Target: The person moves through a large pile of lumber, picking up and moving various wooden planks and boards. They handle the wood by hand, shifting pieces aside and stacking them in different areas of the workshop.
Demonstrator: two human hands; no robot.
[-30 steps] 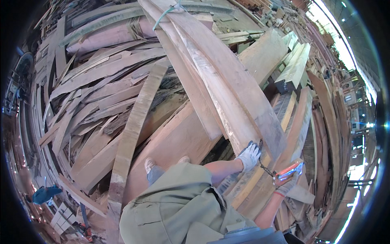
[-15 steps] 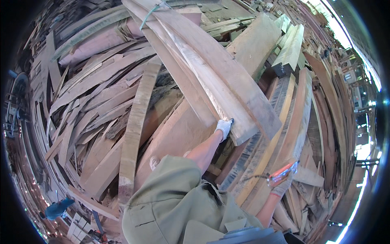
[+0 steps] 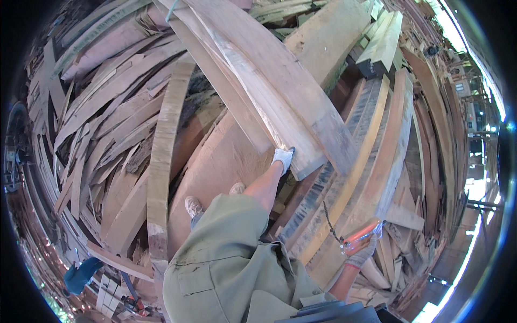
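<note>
My left hand (image 3: 284, 158), in a white glove, is closed on the near end of a pale wooden beam (image 3: 299, 142). The beam lies in a bundle between a broad plank (image 3: 280, 75) on its right and a thinner board (image 3: 229, 102) on its left. A teal strap (image 3: 172, 9) goes round the bundle toward its far end. At lower right, my gloved right hand (image 3: 362, 255) is wrapped round an orange hand-held device (image 3: 360, 237) with a dark cord (image 3: 329, 223) hanging from it. The device's exact kind cannot be made out.
A wide slab (image 3: 215, 161) lies under my shoes (image 3: 194, 206). Loose offcuts (image 3: 107, 118) are heaped at left, beside a long board (image 3: 161, 140). Long beams (image 3: 377, 172) run along my right. A person in blue (image 3: 81, 274) is at lower left.
The view has shifted, so the bundle and both hands appear farther left. More of both shoes shows. My left hand stays on the beam; the orange device remains in my right hand.
</note>
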